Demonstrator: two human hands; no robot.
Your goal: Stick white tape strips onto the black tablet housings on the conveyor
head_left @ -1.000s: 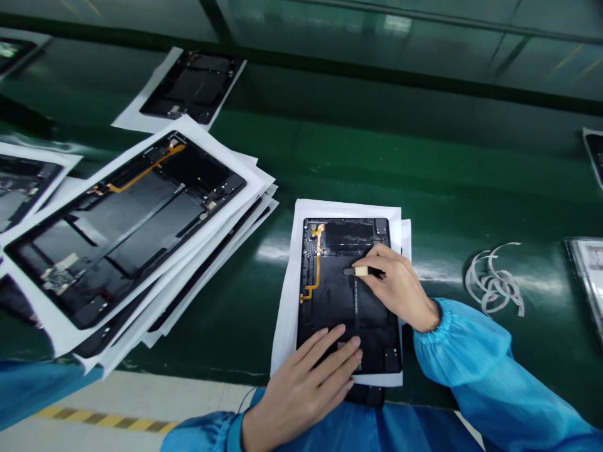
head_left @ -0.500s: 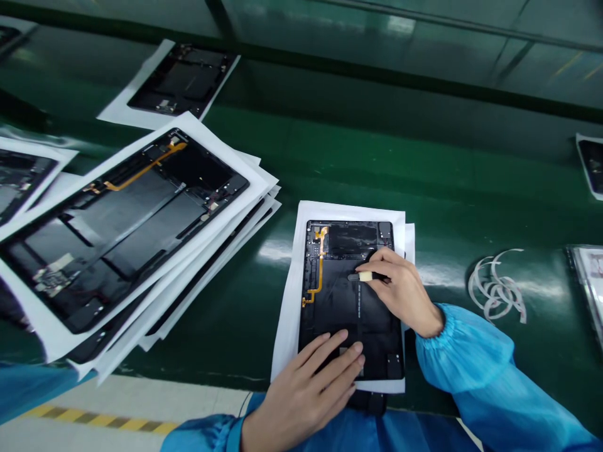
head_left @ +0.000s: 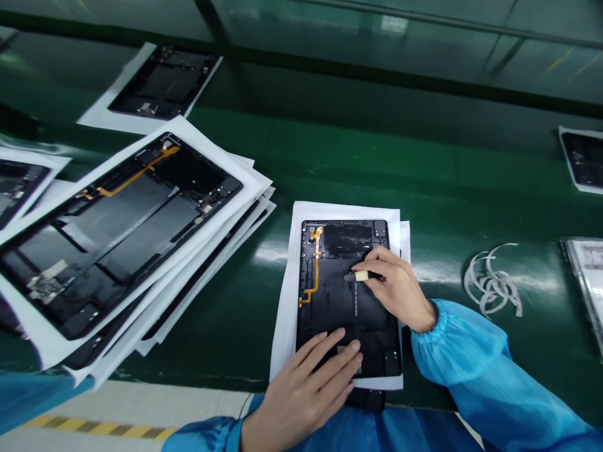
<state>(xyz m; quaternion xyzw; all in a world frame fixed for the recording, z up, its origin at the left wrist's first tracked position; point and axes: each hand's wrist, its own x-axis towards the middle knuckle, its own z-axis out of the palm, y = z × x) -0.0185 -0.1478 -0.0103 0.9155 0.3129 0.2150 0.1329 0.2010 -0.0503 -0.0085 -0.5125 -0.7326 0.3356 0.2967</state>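
Note:
An open black tablet housing [head_left: 330, 314] lies on white sheets [head_left: 282, 320] near the bench's front edge. An orange flex cable [head_left: 317, 263] runs down its left side. My right hand [head_left: 396, 285] pinches a slim dark tool with a rounded grey tip and a cream band [head_left: 361, 275]. That tip is over the housing's middle, at the upper end of a narrow printed strip [head_left: 355, 298]; whether it touches cannot be made out. With fingers stretched out, my left hand [head_left: 311, 383] rests flat on the housing's lower left part. Another dark piece [head_left: 370, 399] shows under the sheets at the front.
To the left stands a skewed stack of tablet housings [head_left: 127, 226] with white sheets between them. Another housing [head_left: 164, 81] lies behind it. Curled white strips [head_left: 492, 282] are on the green bench [head_left: 330, 144] at right, with a clear-edged tray [head_left: 586, 282] beyond.
The whole view has shifted slightly. Both hands keep nearly the same place on the housing, and the tool stays in my right hand.

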